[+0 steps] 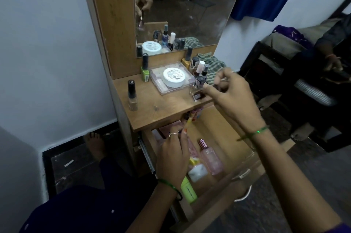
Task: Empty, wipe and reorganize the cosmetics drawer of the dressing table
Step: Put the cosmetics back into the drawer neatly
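Pretty dim room overall, kinda bluish-grey and grainy. Brightest spot is the white jar lid (173, 77), which glares a bit, and its mirror (182, 8) reflection blows out. The right hand (230, 97) is motion-blurred. Wide-angle lens bends the wall (47, 61) and dresser edges. Lower corners go really dark and soft.

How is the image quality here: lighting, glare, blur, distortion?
Head view: dim, bluish lighting; glare off the white jar lid and its reflection in the mirror; right hand slightly motion-blurred; wide-angle bending of wall edges; drawer interior shadowed but readable.
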